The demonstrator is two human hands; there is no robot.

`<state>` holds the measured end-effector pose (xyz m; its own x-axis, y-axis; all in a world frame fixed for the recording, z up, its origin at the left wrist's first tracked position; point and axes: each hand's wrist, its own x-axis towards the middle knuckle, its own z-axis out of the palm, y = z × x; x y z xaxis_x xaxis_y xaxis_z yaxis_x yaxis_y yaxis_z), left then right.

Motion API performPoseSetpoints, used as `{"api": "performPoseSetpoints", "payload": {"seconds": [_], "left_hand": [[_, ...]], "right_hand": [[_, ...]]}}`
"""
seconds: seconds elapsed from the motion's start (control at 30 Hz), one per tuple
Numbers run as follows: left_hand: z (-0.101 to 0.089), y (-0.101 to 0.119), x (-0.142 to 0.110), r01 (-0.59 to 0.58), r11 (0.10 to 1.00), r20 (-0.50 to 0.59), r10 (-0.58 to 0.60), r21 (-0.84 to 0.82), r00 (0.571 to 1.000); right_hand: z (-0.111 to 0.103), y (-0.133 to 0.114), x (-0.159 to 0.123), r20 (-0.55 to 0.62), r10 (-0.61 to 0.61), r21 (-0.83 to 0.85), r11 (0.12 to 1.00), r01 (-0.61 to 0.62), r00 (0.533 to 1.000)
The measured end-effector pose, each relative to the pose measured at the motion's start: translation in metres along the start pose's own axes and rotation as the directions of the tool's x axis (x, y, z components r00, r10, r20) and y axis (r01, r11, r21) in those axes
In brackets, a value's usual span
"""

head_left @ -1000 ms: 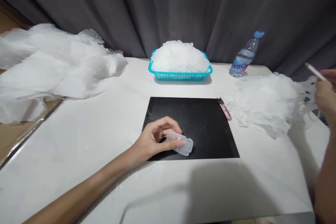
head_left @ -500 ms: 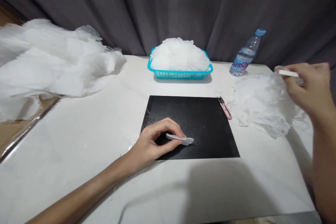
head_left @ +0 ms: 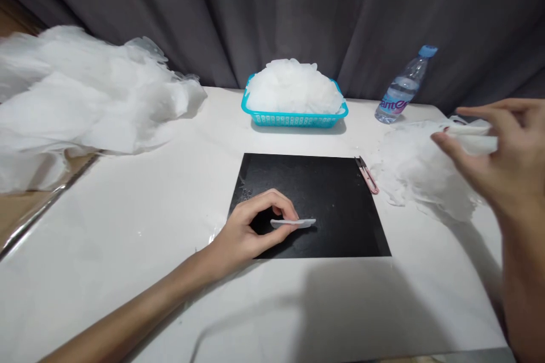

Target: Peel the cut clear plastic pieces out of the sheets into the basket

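Observation:
My left hand [head_left: 251,228] rests on the black mat [head_left: 336,204] and pinches a small translucent white plastic piece [head_left: 300,223], held flat and seen edge-on just above the mat. My right hand [head_left: 500,159] hovers at the right over a pile of white translucent scraps [head_left: 415,167], with its fingers closed on a thin white stick-like thing [head_left: 468,131]. Pink-handled thread snips [head_left: 368,175] lie at the mat's right edge, between the two hands.
A turquoise basket [head_left: 293,119] heaped with white pieces stands behind the mat. A water bottle [head_left: 404,88] stands at the back right. A big heap of white film [head_left: 85,102] covers the left side. A dark curtain hangs behind the white table [head_left: 128,227].
My right hand came in from the far right edge to above the scrap pile, still holding the white stick. My left hand tipped the plastic piece from face-up to flat and edge-on.

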<state>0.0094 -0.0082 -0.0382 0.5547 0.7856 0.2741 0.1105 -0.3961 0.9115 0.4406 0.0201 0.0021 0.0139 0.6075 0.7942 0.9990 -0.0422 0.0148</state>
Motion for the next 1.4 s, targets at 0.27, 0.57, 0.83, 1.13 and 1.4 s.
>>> {"api": "performPoseSetpoints", "payload": {"seconds": [0.27,0.57,0.83,1.13,1.4], "left_hand": [[-0.001,-0.002,-0.002,-0.010,0.999,-0.015,0.011,0.037,1.000],[0.001,-0.001,-0.003,-0.076,0.996,-0.039,0.078,0.043,0.996],[0.008,0.009,-0.005,0.001,0.999,0.001,-0.001,-0.034,1.000],[0.009,0.006,-0.006,0.200,0.952,0.088,-0.185,-0.230,0.979],[0.010,0.009,-0.005,0.261,0.915,0.103,-0.241,-0.307,0.965]], "right_hand": [[-0.032,-0.131,-0.033,0.289,-0.309,0.636,0.769,0.059,0.906],[-0.029,-0.182,-0.066,0.094,-0.449,0.881,0.453,0.135,0.889],[-0.030,-0.186,-0.066,0.034,-0.454,0.859,0.469,0.206,0.891],[-0.030,-0.186,-0.068,0.015,-0.431,0.866,0.457,0.204,0.902],[-0.029,-0.187,-0.068,0.003,-0.411,0.880,0.435,0.193,0.912]]}}
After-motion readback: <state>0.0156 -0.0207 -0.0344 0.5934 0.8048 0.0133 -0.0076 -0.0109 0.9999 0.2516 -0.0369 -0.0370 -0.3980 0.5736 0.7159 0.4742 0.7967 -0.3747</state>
